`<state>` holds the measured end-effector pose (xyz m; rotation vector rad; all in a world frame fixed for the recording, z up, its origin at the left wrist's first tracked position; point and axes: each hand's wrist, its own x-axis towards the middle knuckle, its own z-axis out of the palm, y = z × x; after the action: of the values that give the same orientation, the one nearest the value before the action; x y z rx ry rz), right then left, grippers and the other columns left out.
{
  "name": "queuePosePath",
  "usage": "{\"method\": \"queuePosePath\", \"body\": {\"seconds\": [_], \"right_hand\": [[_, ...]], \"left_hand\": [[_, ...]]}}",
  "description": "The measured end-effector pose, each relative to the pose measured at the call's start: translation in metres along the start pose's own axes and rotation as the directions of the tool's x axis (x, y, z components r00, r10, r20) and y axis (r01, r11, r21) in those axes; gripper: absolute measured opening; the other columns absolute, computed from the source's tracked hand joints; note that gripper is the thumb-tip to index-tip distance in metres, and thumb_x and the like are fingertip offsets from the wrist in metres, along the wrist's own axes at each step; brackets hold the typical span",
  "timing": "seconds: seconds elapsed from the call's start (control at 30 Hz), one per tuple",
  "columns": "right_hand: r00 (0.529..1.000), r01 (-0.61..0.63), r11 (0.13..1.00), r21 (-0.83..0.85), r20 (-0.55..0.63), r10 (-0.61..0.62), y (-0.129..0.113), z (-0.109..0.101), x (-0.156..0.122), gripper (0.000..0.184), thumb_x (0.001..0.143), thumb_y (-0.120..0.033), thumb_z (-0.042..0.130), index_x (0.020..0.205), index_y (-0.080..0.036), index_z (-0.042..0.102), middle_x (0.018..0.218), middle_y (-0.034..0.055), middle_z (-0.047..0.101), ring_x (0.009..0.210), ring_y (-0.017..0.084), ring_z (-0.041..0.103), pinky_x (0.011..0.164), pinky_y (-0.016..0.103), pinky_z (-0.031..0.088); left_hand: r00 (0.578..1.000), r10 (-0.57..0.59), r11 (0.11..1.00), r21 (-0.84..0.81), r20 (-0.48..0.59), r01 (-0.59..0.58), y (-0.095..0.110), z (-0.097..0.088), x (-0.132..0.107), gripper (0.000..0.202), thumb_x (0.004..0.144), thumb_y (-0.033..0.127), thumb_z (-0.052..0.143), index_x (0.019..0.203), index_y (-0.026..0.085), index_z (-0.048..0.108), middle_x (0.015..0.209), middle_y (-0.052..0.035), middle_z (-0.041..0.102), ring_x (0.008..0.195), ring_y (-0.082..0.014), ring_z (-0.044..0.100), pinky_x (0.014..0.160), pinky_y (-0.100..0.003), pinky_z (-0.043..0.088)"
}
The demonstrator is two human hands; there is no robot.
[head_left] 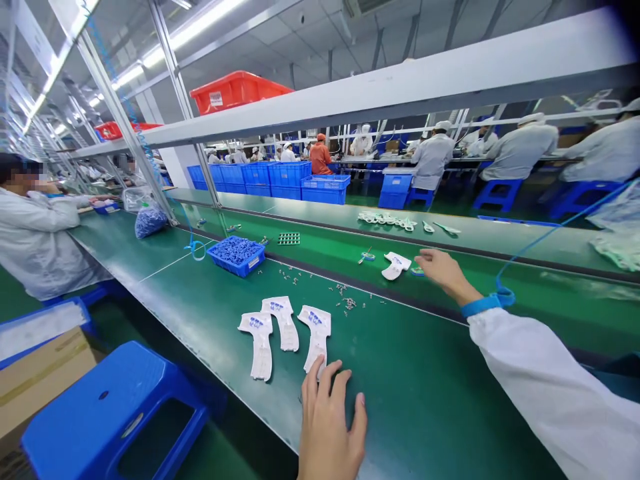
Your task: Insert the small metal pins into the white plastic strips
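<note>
My left hand (327, 423) lies flat and open on the green bench (430, 393), fingertips touching the lower end of a white plastic shell half (316, 335). Two more shell halves (261, 341) (284, 321) with blue inserts lie beside it to the left. My right hand (443, 269) reaches far out over the conveyor belt (325, 248), fingers spread and open, just right of a white shell piece (396, 265) and a small blue-green item (418, 271). A blue wrist strap (481, 305) with a coiled cord circles my right wrist.
Small screws (346, 303) are scattered on the bench. A blue tray of blue parts (236, 255) sits on the belt. White parts (386, 218) lie on the far bench. A person in white sits at left (37, 233). A blue stool (110, 413) stands below.
</note>
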<state>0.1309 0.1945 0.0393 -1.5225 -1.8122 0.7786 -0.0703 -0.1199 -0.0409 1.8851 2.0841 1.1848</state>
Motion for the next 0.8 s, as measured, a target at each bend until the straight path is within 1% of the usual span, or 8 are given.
{"method": "queuePosePath", "body": {"seconds": [0.07, 0.17, 0.3, 0.4, 0.5, 0.6, 0.7, 0.8], "right_hand": [[0.992, 0.106, 0.988, -0.114, 0.075, -0.097, 0.001, 0.01, -0.011, 0.023, 0.088, -0.026, 0.056, 0.099, -0.012, 0.071, 0.115, 0.0195, 0.07, 0.116, 0.034, 0.06, 0.1, 0.043, 0.044], [0.938, 0.274, 0.939, -0.209, 0.273, -0.212, 0.007, 0.039, -0.038, 0.022, 0.083, -0.025, 0.062, 0.101, -0.02, 0.073, 0.11, 0.0082, 0.072, 0.104, 0.027, 0.065, 0.095, 0.036, 0.047], [0.913, 0.348, 0.884, -0.312, 0.325, -0.245, 0.016, 0.068, -0.061, 0.02, 0.085, -0.023, 0.058, 0.098, -0.018, 0.071, 0.107, 0.0125, 0.068, 0.1, 0.027, 0.063, 0.09, 0.035, 0.046], [0.918, 0.351, 0.867, -0.353, 0.313, -0.244, 0.013, 0.071, -0.07, 0.021, 0.088, -0.022, 0.05, 0.101, -0.017, 0.067, 0.102, 0.0127, 0.067, 0.094, 0.027, 0.063, 0.084, 0.035, 0.046], [0.882, 0.337, 0.918, -0.209, 0.412, -0.23, -0.004, 0.064, -0.092, 0.026, 0.092, -0.031, 0.05, 0.112, -0.018, 0.06, 0.095, 0.0079, 0.069, 0.086, 0.023, 0.065, 0.078, 0.032, 0.048], [0.75, 0.244, 0.967, 0.073, 0.618, -0.236, -0.032, 0.059, -0.13, 0.035, 0.091, -0.044, 0.054, 0.116, -0.02, 0.057, 0.088, 0.0035, 0.069, 0.081, 0.02, 0.064, 0.072, 0.029, 0.049], [0.643, 0.138, 0.964, 0.229, 0.72, -0.263, -0.06, 0.061, -0.169, 0.034, 0.09, -0.046, 0.058, 0.113, -0.021, 0.057, 0.086, 0.0024, 0.07, 0.08, 0.019, 0.064, 0.072, 0.027, 0.05], [0.634, 0.103, 0.957, 0.272, 0.724, -0.274, -0.073, 0.07, -0.189, 0.03, 0.087, -0.047, 0.062, 0.101, -0.021, 0.059, 0.084, 0.0025, 0.069, 0.077, 0.018, 0.063, 0.07, 0.026, 0.049]], "left_hand": [[1.0, 0.0, 1.0, -0.008, -0.001, 0.0, 0.0, 0.001, -0.001, 0.027, 0.092, 0.021, 0.05, 0.117, 0.026, 0.059, 0.129, -0.0085, 0.06, 0.135, -0.0351, 0.041, 0.102, -0.059, 0.046], [0.999, 0.003, 1.0, -0.008, 0.053, -0.003, 0.0, -0.002, 0.0, 0.026, 0.093, 0.021, 0.049, 0.116, 0.026, 0.059, 0.13, -0.0084, 0.06, 0.136, -0.035, 0.04, 0.103, -0.059, 0.045], [0.988, 0.019, 1.0, 0.017, 0.151, -0.022, 0.002, -0.011, 0.003, 0.025, 0.094, 0.022, 0.048, 0.117, 0.025, 0.059, 0.131, -0.0085, 0.059, 0.137, -0.0352, 0.04, 0.101, -0.058, 0.047], [0.989, 0.025, 0.999, 0.034, 0.148, -0.03, 0.005, -0.015, 0.002, 0.025, 0.093, 0.02, 0.049, 0.116, 0.025, 0.059, 0.13, -0.0085, 0.059, 0.137, -0.0347, 0.04, 0.101, -0.057, 0.048], [0.992, 0.028, 1.0, 0.007, 0.124, -0.029, 0.008, -0.016, 0.002, 0.028, 0.093, 0.02, 0.051, 0.12, 0.025, 0.056, 0.129, -0.0081, 0.06, 0.134, -0.0323, 0.043, 0.101, -0.054, 0.048], [0.996, 0.022, 0.998, -0.054, 0.086, -0.017, 0.008, -0.017, 0.002, 0.029, 0.095, 0.019, 0.05, 0.123, 0.025, 0.053, 0.124, -0.0077, 0.062, 0.129, -0.0283, 0.047, 0.103, -0.05, 0.047], [0.999, 0.019, 0.993, -0.113, 0.031, -0.015, 0.005, -0.017, 0.003, 0.026, 0.096, 0.018, 0.05, 0.121, 0.025, 0.053, 0.119, -0.0069, 0.063, 0.121, -0.0254, 0.052, 0.101, -0.046, 0.047], [1.0, 0.01, 0.987, -0.16, 0.001, -0.01, 0.002, -0.017, 0.004, 0.021, 0.096, 0.015, 0.049, 0.113, 0.024, 0.056, 0.11, -0.0059, 0.065, 0.108, -0.0234, 0.057, 0.094, -0.042, 0.049]]}}
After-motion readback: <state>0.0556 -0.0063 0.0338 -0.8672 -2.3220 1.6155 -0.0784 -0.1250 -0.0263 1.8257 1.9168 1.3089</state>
